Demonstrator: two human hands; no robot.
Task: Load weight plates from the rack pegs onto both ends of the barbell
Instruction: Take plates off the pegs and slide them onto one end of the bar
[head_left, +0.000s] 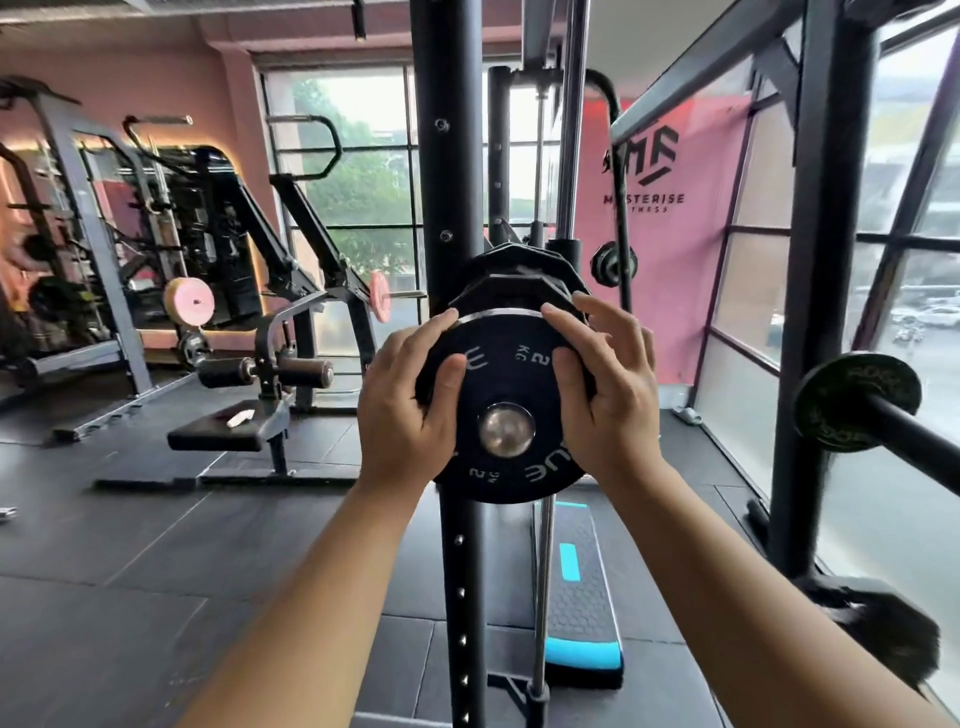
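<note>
Left hand (410, 410), right hand (608, 395) clasping black plate (511, 379) lettered "2 KG"

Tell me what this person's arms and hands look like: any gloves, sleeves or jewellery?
Both are bare. The left hand and right hand have no gloves, and no rings show on the visible fingers. The nails look short and unpainted. The left forearm and right forearm are uncovered down to the frame's bottom edge: no sleeve, watch, wristband or wrap is in view.
</note>
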